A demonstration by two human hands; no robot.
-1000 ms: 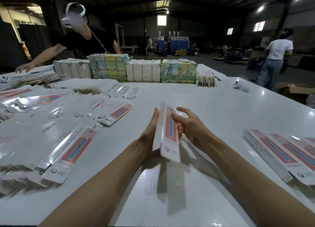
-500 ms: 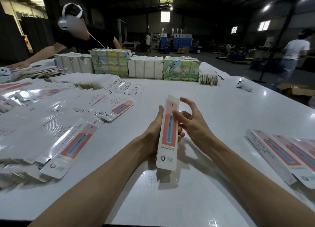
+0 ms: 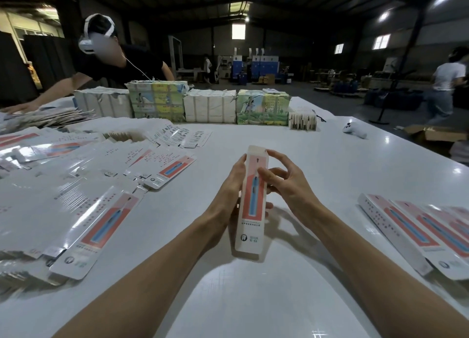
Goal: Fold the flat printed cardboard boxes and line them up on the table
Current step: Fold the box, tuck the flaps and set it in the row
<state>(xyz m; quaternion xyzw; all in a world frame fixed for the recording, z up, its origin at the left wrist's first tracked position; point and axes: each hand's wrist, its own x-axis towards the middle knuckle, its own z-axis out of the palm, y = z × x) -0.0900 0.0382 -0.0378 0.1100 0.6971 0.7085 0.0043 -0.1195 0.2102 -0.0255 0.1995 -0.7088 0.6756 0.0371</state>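
Observation:
I hold a long white box (image 3: 251,226) with a red panel and a blue toothbrush picture, upright above the middle of the white table (image 3: 330,165). My left hand (image 3: 232,188) grips its left side from behind. My right hand (image 3: 281,183) touches its upper right edge, thumb on the printed front and fingers curled. A big heap of flat printed box blanks (image 3: 83,185) covers the table's left half. Several folded boxes (image 3: 416,231) lie side by side in a row at the right edge.
Wrapped bundles of white and green packs (image 3: 208,104) stand along the far edge. A white controller (image 3: 354,131) lies at the far right. A person in a headset (image 3: 111,56) leans over the far left corner. Another person (image 3: 444,84) walks past on the right.
The box has turned from edge-on to face-on toward me and stands more upright. My right hand has slid up to its top end; the left hand still holds it.

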